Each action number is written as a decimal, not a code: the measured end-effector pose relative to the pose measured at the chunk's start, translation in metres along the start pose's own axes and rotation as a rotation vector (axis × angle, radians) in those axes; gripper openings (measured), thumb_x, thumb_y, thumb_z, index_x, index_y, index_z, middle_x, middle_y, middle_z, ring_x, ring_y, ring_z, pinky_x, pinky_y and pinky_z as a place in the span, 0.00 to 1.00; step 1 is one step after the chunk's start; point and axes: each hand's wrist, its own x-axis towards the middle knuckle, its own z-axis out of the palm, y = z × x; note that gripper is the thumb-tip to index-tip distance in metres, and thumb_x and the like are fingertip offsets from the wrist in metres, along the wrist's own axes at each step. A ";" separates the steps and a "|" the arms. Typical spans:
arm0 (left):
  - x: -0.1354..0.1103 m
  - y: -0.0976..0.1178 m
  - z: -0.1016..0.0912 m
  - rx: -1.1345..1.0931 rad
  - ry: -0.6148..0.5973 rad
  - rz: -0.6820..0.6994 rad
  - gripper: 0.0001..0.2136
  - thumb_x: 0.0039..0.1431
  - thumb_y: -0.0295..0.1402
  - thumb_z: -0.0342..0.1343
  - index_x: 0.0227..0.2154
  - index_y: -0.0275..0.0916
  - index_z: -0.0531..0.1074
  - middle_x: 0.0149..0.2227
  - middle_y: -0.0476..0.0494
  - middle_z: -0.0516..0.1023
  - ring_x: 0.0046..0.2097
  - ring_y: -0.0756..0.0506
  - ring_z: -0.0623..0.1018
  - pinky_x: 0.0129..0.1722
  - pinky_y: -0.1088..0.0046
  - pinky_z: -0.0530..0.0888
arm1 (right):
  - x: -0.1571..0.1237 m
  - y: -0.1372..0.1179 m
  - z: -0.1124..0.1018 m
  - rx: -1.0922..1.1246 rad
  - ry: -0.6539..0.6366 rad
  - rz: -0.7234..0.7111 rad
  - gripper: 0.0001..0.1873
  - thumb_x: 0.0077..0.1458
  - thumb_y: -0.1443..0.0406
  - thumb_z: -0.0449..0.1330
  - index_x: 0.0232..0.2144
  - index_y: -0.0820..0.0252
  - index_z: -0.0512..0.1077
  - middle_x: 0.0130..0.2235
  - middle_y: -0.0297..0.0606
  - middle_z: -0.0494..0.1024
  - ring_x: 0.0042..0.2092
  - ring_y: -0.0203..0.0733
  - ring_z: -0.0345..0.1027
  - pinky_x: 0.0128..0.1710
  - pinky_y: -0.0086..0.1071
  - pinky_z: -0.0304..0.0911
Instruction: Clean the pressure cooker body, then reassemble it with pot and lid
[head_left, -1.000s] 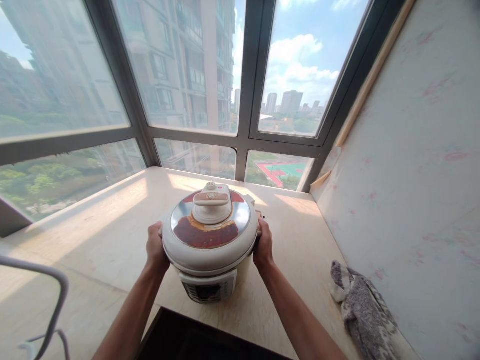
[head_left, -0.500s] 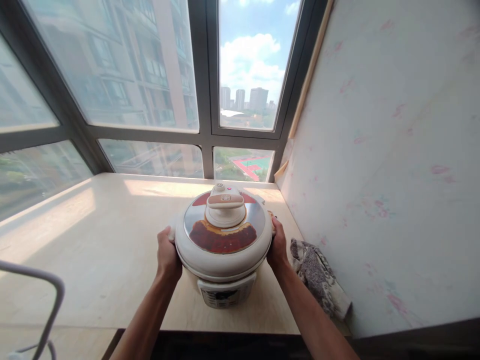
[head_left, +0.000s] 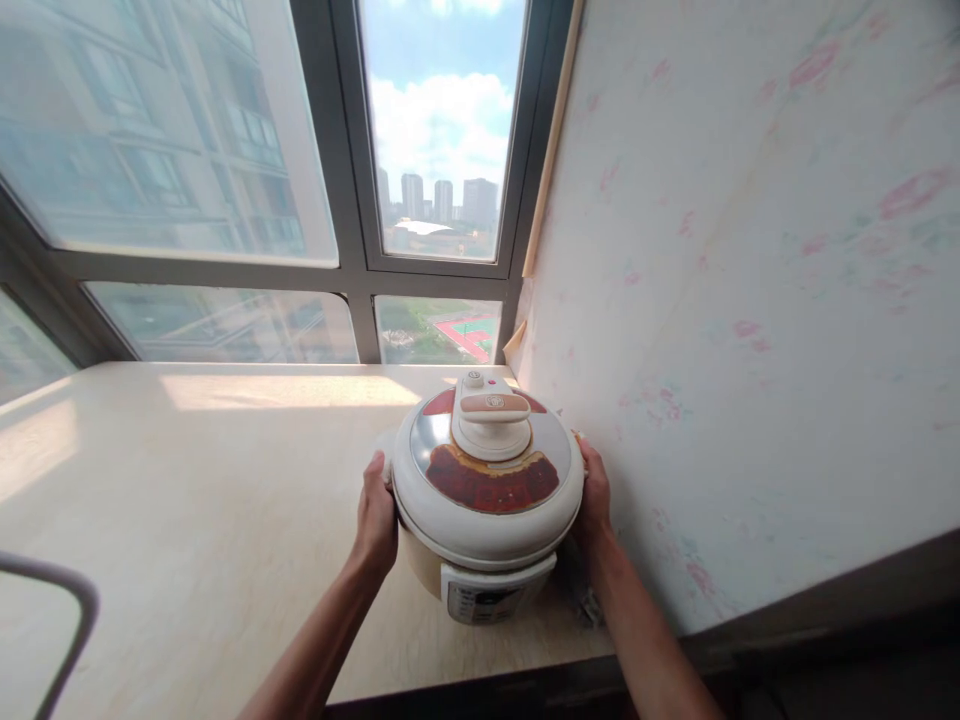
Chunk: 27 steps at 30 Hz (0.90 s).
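Observation:
Between my hands is a white electric pressure cooker (head_left: pixel 487 525) with a round lid, a raised top handle (head_left: pixel 495 408) and a brown-red, partly worn panel on the lid. Its control panel (head_left: pixel 499 592) faces me. My left hand (head_left: pixel 377 515) grips the cooker's left side handle, thumb on top. On the other side my right hand (head_left: pixel 595 495) is closed round the right side handle. The fingers of both hands are partly hidden under the cooker. Whether its base touches the ledge I cannot tell.
The pale window ledge (head_left: pixel 225 540) stretches to the left under grey-framed windows (head_left: pixel 352 200). A flower-patterned wall (head_left: pixel 720 350) rises close on the right. A patterned cloth (head_left: pixel 585 595) lies mostly hidden behind my right arm. A curved grey tube (head_left: pixel 82 610) stands at lower left.
The cooker, held in both hands, has shifted right toward the wall and now covers much of the cloth. My view has turned to the right.

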 end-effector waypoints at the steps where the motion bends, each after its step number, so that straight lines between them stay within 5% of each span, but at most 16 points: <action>1: 0.000 -0.004 0.004 0.005 -0.011 0.001 0.32 0.54 0.59 0.56 0.46 0.32 0.79 0.38 0.41 0.85 0.51 0.36 0.81 0.57 0.59 0.72 | 0.001 -0.004 -0.003 0.013 -0.008 0.017 0.19 0.54 0.50 0.62 0.40 0.55 0.79 0.34 0.33 0.84 0.45 0.50 0.78 0.50 0.41 0.71; 11: 0.003 -0.024 0.027 0.068 -0.001 0.067 0.32 0.56 0.60 0.54 0.44 0.32 0.79 0.39 0.41 0.85 0.50 0.36 0.80 0.56 0.60 0.72 | 0.012 -0.020 -0.020 0.020 0.023 0.028 0.21 0.51 0.49 0.63 0.39 0.57 0.79 0.36 0.38 0.85 0.48 0.52 0.78 0.52 0.44 0.71; 18: 0.010 -0.029 0.022 0.087 -0.034 0.084 0.32 0.57 0.60 0.52 0.43 0.32 0.79 0.42 0.40 0.84 0.53 0.36 0.79 0.60 0.59 0.69 | 0.014 -0.023 -0.018 -0.109 0.076 -0.057 0.18 0.50 0.50 0.64 0.35 0.56 0.77 0.37 0.35 0.84 0.47 0.49 0.77 0.50 0.40 0.72; 23: 0.013 -0.032 0.016 -0.002 -0.164 0.057 0.33 0.59 0.60 0.50 0.49 0.33 0.78 0.47 0.37 0.84 0.58 0.34 0.77 0.62 0.57 0.68 | 0.003 -0.027 -0.024 -0.107 0.068 0.033 0.25 0.52 0.47 0.63 0.44 0.57 0.78 0.39 0.38 0.84 0.47 0.50 0.77 0.48 0.41 0.72; 27: 0.015 -0.035 -0.007 0.019 -0.151 0.184 0.33 0.59 0.60 0.49 0.51 0.35 0.77 0.56 0.35 0.80 0.62 0.35 0.74 0.62 0.57 0.67 | -0.038 -0.008 -0.044 -0.143 0.382 -0.093 0.16 0.53 0.53 0.63 0.37 0.57 0.78 0.36 0.37 0.82 0.40 0.45 0.75 0.41 0.36 0.70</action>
